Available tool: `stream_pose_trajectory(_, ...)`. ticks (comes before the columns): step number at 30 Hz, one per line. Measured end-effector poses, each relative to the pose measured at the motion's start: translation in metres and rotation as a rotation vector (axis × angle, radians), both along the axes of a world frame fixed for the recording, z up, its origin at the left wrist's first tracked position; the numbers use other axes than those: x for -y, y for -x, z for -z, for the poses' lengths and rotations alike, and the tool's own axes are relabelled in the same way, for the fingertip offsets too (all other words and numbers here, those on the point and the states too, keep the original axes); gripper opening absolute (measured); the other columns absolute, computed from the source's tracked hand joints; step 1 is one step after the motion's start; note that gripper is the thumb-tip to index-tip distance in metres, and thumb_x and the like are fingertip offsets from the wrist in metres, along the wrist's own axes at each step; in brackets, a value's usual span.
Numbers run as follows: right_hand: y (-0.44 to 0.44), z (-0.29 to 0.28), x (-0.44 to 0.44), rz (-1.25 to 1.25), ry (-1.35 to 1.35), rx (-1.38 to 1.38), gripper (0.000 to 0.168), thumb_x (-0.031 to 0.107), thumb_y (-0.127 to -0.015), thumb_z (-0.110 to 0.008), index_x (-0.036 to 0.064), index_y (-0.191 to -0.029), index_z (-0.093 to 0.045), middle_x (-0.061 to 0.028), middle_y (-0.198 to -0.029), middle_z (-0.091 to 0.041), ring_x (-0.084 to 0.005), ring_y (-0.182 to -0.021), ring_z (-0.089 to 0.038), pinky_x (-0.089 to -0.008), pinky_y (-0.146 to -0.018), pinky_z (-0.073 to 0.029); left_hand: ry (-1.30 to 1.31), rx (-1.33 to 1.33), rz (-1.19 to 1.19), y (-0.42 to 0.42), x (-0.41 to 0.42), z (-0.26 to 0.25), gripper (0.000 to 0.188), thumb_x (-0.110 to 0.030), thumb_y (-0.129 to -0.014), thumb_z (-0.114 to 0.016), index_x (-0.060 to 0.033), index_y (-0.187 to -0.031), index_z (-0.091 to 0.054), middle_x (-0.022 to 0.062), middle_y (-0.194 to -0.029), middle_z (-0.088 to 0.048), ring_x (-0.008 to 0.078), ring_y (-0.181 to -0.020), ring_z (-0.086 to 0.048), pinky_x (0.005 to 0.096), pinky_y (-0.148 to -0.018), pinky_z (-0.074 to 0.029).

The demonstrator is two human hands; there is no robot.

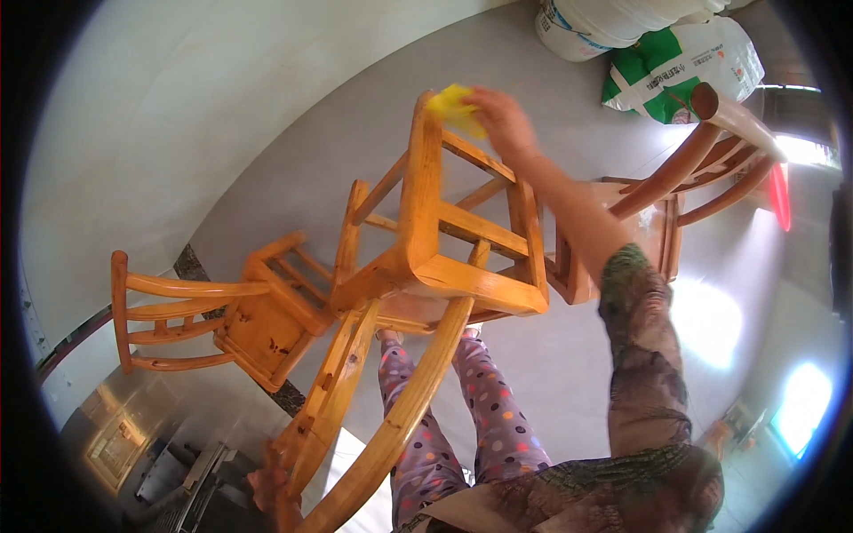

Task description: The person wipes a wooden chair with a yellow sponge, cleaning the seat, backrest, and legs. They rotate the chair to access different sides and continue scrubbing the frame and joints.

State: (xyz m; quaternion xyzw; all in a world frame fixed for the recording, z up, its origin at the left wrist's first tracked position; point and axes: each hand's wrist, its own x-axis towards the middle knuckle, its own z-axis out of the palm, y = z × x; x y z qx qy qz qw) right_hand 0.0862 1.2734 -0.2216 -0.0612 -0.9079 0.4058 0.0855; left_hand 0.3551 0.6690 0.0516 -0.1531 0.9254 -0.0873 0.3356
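Note:
A varnished wooden chair [420,200] is tipped in front of me, its legs raised and its backrest slanting down toward my body. My left hand [273,483] grips the backrest at the lower left of the view; the wood partly hides its fingers. At the top, my right hand [500,120] holds a yellow cloth [458,110] against the end of one raised chair leg. The arm reaches across from the right, and the hand is slightly blurred.
A second wooden chair [266,320] stands at the left. Another chair [646,233] stands at the right. Behind are a white plastic bucket [573,33] and a green and white woven sack [686,66] bearing writing. A pale wall [166,100] rises at the upper left.

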Motion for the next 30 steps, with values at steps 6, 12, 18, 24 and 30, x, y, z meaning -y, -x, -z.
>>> stream_pose_trajectory(6, -0.041, -0.024, 0.101, -0.256, 0.521, 0.029, 0.03, -0.003, -0.089, -0.053, 0.01, -0.114, -0.061, -0.0112, -0.131, -0.056, -0.0296, -0.128, -0.044, -0.0377, -0.108, -0.034, -0.074, -0.045, 0.002, -0.01, 0.005, 0.008, 0.05, -0.019, -0.085, -0.059, -0.0164, -0.129, -0.035, 0.0143, -0.094, -0.061, 0.0299, -0.074, -0.06, 0.0392, -0.07, -0.048)
stream_pose_trajectory(12, -0.08, -0.06, 0.064, -0.221, 0.282, -0.046, 0.031, -0.011, -0.079, -0.057, 0.008, -0.102, -0.066, -0.0097, -0.106, -0.063, -0.0285, -0.102, -0.059, -0.0359, -0.087, -0.048, -0.127, -0.099, -0.029, -0.026, 0.019, -0.008, 0.044, -0.019, -0.085, -0.06, -0.0143, -0.124, -0.039, 0.0135, -0.091, -0.061, 0.0286, -0.074, -0.06, 0.0378, -0.07, -0.048)
stream_pose_trajectory(18, -0.05, 0.034, 0.009, -0.391, -0.397, 0.025, 0.023, 0.004, -0.077, -0.059, 0.014, -0.094, -0.07, -0.0035, -0.102, -0.056, -0.0246, -0.102, -0.051, -0.0351, -0.085, -0.048, -0.217, -0.129, -0.029, -0.033, 0.021, 0.001, 0.038, -0.019, -0.086, -0.06, -0.0123, -0.118, -0.042, 0.0128, -0.088, -0.06, 0.0272, -0.074, -0.06, 0.0363, -0.071, -0.048)
stream_pose_trajectory(24, -0.096, 0.06, -0.026, -0.421, -0.494, 0.51, 0.021, 0.007, -0.079, -0.061, 0.014, -0.096, -0.071, -0.003, -0.115, -0.054, -0.0233, -0.109, -0.051, -0.0324, -0.089, -0.05, -0.261, -0.173, -0.086, -0.055, 0.033, -0.016, 0.033, -0.019, -0.086, -0.061, -0.0102, -0.113, -0.046, 0.012, -0.085, -0.06, 0.0258, -0.074, -0.059, 0.0349, -0.071, -0.047)
stream_pose_trajectory(30, -0.048, 0.024, -0.024, -0.057, -0.867, 0.857, 0.02, 0.013, -0.086, -0.059, 0.005, -0.101, -0.069, -0.01, -0.116, -0.057, -0.0292, -0.116, -0.052, -0.033, -0.083, -0.053, -0.343, -0.208, -0.104, -0.053, 0.043, -0.015, 0.027, -0.018, -0.086, -0.062, -0.0081, -0.108, -0.05, 0.0113, -0.082, -0.059, 0.0244, -0.074, -0.059, 0.0335, -0.072, -0.047)
